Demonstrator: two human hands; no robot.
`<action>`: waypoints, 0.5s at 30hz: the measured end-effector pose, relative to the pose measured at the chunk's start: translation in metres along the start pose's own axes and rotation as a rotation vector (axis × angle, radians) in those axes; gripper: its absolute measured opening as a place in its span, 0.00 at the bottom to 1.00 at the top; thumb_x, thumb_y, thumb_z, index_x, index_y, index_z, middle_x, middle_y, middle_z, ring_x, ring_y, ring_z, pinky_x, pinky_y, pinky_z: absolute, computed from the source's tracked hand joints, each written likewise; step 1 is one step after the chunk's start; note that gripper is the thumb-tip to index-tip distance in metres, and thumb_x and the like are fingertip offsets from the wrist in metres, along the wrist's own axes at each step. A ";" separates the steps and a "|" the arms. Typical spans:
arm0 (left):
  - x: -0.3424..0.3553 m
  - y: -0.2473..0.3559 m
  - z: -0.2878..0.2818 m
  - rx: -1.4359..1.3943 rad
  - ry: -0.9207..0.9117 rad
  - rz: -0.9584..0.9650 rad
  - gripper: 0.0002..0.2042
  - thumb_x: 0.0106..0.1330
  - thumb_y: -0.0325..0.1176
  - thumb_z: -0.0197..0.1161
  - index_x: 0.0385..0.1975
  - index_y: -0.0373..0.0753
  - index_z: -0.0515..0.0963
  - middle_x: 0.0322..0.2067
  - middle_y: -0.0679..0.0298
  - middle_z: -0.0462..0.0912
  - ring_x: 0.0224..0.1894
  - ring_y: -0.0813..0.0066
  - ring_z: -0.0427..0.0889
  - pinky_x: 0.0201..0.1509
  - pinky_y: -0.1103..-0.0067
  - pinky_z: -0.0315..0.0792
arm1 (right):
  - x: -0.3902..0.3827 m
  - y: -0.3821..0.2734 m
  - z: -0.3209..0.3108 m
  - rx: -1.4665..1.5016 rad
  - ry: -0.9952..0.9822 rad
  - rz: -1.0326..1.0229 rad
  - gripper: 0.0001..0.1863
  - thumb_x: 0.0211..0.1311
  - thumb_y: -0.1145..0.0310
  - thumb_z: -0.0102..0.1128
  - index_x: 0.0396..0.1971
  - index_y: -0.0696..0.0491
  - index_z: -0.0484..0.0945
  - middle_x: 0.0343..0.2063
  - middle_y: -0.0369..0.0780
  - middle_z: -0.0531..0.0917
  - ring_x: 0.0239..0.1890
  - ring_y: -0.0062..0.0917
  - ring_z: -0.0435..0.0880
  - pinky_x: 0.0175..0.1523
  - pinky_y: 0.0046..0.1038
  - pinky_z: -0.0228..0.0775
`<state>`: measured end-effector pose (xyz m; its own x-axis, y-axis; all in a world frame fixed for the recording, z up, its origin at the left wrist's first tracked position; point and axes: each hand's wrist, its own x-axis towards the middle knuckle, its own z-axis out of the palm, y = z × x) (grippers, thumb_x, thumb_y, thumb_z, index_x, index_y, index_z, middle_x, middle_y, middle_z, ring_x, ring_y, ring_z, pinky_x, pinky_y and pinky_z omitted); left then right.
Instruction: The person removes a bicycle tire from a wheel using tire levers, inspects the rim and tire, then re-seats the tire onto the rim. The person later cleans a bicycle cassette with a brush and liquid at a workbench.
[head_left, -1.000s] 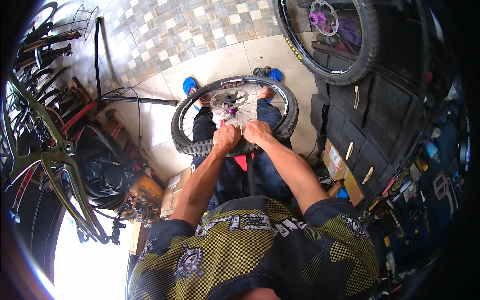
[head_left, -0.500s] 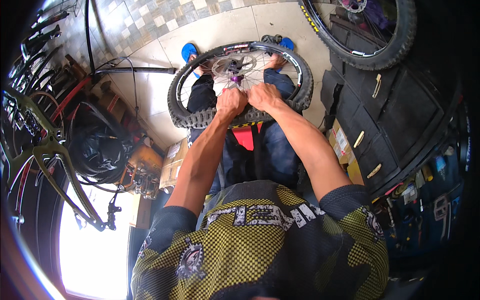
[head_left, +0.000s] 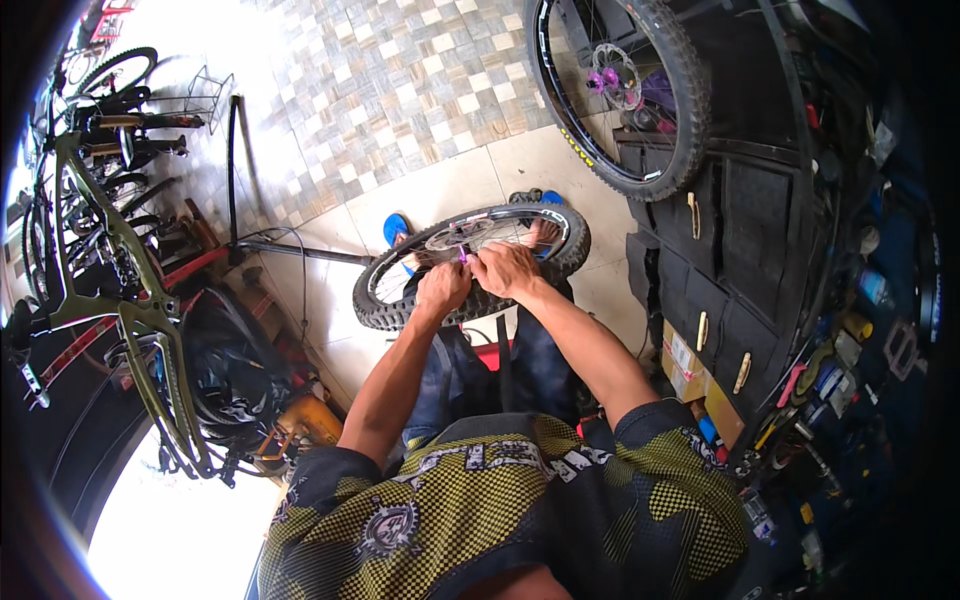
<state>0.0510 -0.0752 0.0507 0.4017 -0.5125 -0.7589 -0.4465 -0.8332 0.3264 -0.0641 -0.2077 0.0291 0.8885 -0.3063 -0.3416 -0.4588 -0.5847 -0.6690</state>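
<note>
1. Left grip (head_left: pixel 443 287) curls closed on the near edge of a wheel (head_left: pixel 446 239).
2. Right grip (head_left: pixel 507 269) closes on that same edge, just beside the left one.
3. The wheel tilts in front of the person (head_left: pixel 500 490), blue slippers (head_left: pixel 397 230) showing at its far side.
4. A second wheel (head_left: pixel 690 110) stands far right; a green bike frame (head_left: pixel 150 312) is left.

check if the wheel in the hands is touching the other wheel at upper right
Apart: the head view shows pale floor between the held wheel and the other wheel.
</note>
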 end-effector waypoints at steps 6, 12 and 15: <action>0.007 -0.018 -0.019 -0.013 -0.114 0.029 0.27 0.73 0.52 0.49 0.40 0.32 0.85 0.39 0.39 0.86 0.46 0.40 0.85 0.53 0.54 0.76 | 0.005 -0.028 -0.026 -0.103 0.068 -0.003 0.26 0.70 0.45 0.55 0.30 0.54 0.84 0.32 0.47 0.85 0.42 0.42 0.84 0.52 0.45 0.75; 0.008 -0.047 -0.011 -0.117 -0.124 -0.017 0.26 0.74 0.54 0.53 0.36 0.34 0.86 0.38 0.39 0.86 0.45 0.37 0.85 0.52 0.53 0.76 | -0.007 -0.017 -0.013 -0.067 0.004 0.078 0.35 0.75 0.43 0.45 0.19 0.54 0.85 0.25 0.50 0.87 0.36 0.46 0.87 0.46 0.47 0.77; -0.013 -0.042 -0.015 -0.161 0.032 0.074 0.27 0.74 0.53 0.54 0.32 0.32 0.84 0.33 0.41 0.85 0.40 0.37 0.85 0.48 0.53 0.77 | -0.004 -0.010 0.023 -0.044 0.056 0.067 0.33 0.76 0.47 0.43 0.18 0.53 0.86 0.26 0.50 0.87 0.34 0.45 0.88 0.44 0.45 0.80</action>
<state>0.0768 -0.0363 0.0553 0.3985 -0.5781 -0.7121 -0.3433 -0.8139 0.4687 -0.0630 -0.1834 0.0224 0.8546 -0.3866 -0.3467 -0.5183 -0.5937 -0.6156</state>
